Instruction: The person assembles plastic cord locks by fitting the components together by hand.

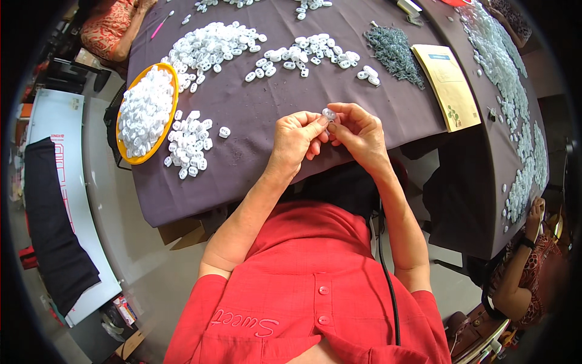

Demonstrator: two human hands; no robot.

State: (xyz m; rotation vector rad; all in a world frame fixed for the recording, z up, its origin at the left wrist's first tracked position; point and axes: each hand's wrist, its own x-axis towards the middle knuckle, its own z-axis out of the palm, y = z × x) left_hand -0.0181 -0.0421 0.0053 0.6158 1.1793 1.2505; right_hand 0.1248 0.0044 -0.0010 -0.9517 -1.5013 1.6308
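Note:
My left hand point(292, 138) and my right hand point(364, 136) meet just above the near edge of the cloth-covered table. Between their fingertips they pinch one small white oval plastic piece point(328, 113), with dark marks on its face. The fingers cover part of it, and whether a second small part is held under it I cannot tell. Beyond my hands lies a loose cluster of white oval pieces point(309, 51). Another group of them point(190, 144) is to the left, beside a yellow-rimmed tray point(172, 115) heaped with more.
A bigger white heap point(212, 45) lies at far left, near a pink pen-like tool point(159, 28). Toward the far right are a pile of small dark grey parts point(395, 51) and a tan envelope point(445, 85). Other people sit around; one person's hand point(535, 218) works by a second table point(494, 206).

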